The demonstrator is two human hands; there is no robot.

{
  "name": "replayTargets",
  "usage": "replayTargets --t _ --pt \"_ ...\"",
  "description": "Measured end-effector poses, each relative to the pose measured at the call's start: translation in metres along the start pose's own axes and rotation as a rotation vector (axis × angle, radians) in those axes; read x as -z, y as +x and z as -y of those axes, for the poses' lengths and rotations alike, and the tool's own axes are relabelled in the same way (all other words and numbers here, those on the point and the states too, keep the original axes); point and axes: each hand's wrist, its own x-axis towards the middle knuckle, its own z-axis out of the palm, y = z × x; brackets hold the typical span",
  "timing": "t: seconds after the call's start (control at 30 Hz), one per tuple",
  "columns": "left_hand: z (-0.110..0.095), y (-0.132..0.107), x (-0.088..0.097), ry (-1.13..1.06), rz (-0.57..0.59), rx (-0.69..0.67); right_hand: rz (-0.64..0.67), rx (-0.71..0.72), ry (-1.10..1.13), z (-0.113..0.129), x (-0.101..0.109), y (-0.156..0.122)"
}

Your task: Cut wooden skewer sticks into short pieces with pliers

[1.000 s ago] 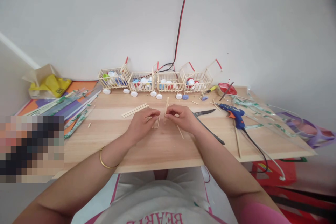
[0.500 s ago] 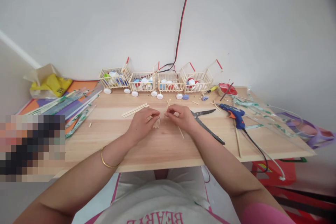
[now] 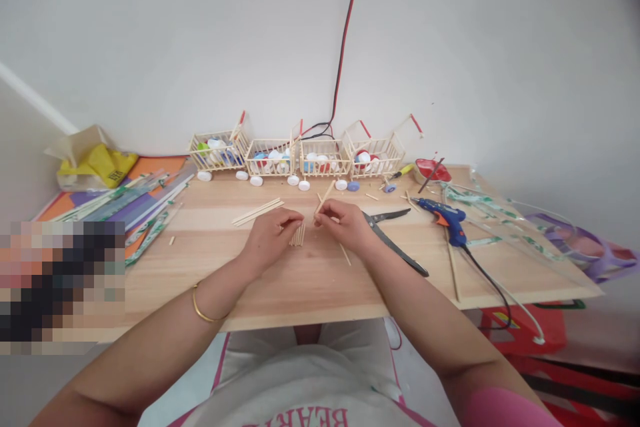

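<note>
Both my hands rest on the wooden table point(image 3: 310, 280) near its middle. My left hand point(image 3: 273, 235) is closed, its fingertips pressing on a small row of short wooden sticks point(image 3: 298, 235) lying side by side. My right hand point(image 3: 345, 225) is pinched on a thin wooden stick point(image 3: 326, 197) that slants up and away from the fingers. Another loose stick point(image 3: 345, 253) lies under the right wrist. The two hands almost touch at the fingertips.
Several stick-built carts point(image 3: 295, 155) with bottle caps line the wall. Black scissors point(image 3: 395, 240) and a blue glue gun point(image 3: 447, 217) with its cord lie right of my hands. Long sticks point(image 3: 257, 211) lie at the left, coloured paper sheets point(image 3: 125, 203) farther left, a red dish point(image 3: 433, 169) behind.
The stick in my right hand has tilted, its far end swinging up and to the right. My left hand stays on the row of short sticks.
</note>
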Motion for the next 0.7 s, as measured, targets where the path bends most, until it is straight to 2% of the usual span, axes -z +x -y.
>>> replayTargets --t 0.07,0.17,0.27,0.57,0.7 --pt "-0.003 0.0 -0.001 -0.11 0.025 0.099 0.019 -0.041 0.136 0.006 0.001 -0.002" --pt "-0.008 -0.002 -0.004 -0.307 0.126 0.25 0.08 -0.092 0.289 0.013 0.002 -0.003" --pt "-0.012 -0.004 -0.006 -0.429 0.189 0.323 0.11 -0.13 0.381 0.016 0.002 -0.002" --pt "-0.016 -0.004 -0.005 -0.24 0.175 0.378 0.051 -0.243 0.413 0.021 -0.011 -0.003" --pt "-0.017 -0.004 -0.005 -0.355 0.188 0.436 0.06 -0.241 0.38 0.019 -0.013 -0.003"
